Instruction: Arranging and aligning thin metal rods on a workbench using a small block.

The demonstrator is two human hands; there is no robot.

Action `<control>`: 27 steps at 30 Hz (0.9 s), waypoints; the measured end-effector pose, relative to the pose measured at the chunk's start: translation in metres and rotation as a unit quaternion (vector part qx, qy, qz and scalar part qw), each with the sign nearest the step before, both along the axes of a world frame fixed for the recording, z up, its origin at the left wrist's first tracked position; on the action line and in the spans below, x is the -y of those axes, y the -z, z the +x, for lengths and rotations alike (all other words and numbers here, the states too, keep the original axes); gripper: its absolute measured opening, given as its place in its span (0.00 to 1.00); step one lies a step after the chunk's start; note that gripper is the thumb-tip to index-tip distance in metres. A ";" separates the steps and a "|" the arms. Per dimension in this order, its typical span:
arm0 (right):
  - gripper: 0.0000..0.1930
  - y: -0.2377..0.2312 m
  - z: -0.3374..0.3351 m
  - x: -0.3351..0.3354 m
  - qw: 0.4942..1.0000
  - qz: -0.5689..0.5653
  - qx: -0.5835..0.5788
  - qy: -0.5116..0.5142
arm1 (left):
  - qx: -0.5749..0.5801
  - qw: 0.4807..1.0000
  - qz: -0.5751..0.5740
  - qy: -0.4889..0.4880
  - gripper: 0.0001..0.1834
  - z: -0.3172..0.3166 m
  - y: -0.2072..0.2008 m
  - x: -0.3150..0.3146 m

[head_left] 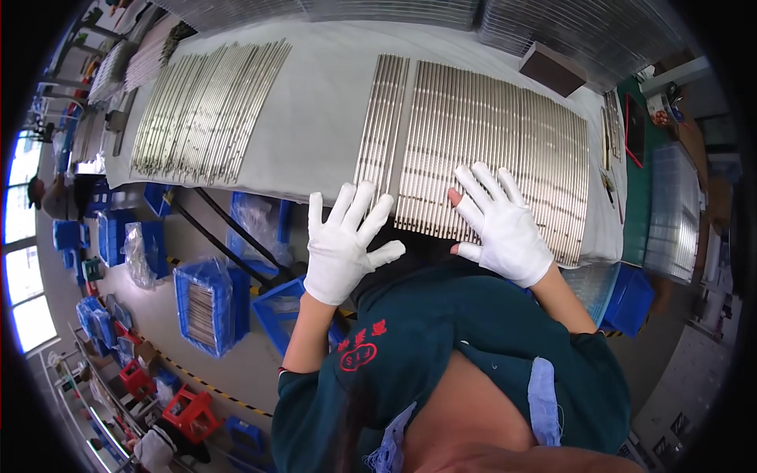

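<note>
A wide row of shiny metal rods lies side by side on the white-covered table in front of me. Left of it, across a thin gap, is a narrow group of similar rods. My right hand, in a white glove with bare thumb and index tips, is spread over the near ends of the wide row. My left hand, gloved in white, has its fingers apart at the table's front edge, by the near ends of the narrow group. Neither hand grips anything. Whether the fingertips press on the rods I cannot tell.
A looser spread of rods covers the table's left part. A brown block sits behind the wide row, with clear plastic stacks beyond. Blue crates stand on the floor to the left, and a red stool farther off.
</note>
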State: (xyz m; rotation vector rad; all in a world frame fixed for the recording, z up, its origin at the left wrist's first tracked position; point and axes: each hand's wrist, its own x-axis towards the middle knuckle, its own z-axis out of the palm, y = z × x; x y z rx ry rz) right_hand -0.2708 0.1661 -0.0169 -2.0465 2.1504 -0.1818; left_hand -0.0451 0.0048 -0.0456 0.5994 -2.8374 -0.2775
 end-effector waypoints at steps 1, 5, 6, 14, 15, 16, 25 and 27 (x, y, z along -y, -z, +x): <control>0.41 0.000 0.000 -0.001 1.000 -0.003 -0.003 0.000 | 0.015 1.000 0.001 -0.014 0.43 0.003 -0.002 0.001; 0.40 0.002 -0.001 0.001 1.000 -0.002 -0.001 -0.004 | 0.032 0.998 -0.003 -0.045 0.45 0.008 -0.003 0.005; 0.40 0.001 -0.001 0.001 1.000 -0.001 -0.001 -0.006 | 0.027 0.999 -0.005 -0.046 0.45 0.008 -0.003 0.004; 0.40 -0.002 0.002 0.001 1.000 0.004 -0.006 -0.002 | -0.012 0.999 0.025 0.022 0.44 -0.003 -0.004 -0.011; 0.40 -0.001 0.001 0.001 1.000 0.006 -0.007 -0.001 | -0.006 0.999 0.034 0.033 0.44 -0.006 -0.006 -0.013; 0.42 0.000 0.001 0.001 1.000 0.002 0.001 -0.003 | -0.001 0.998 0.043 0.044 0.44 -0.009 -0.008 -0.014; 0.42 -0.002 0.003 0.003 0.999 0.001 -0.031 -0.014 | -0.021 0.997 0.014 0.075 0.42 -0.010 0.001 -0.020; 0.48 -0.005 0.007 0.005 1.000 0.018 0.020 0.001 | -0.026 0.997 0.011 0.077 0.42 -0.011 0.001 -0.021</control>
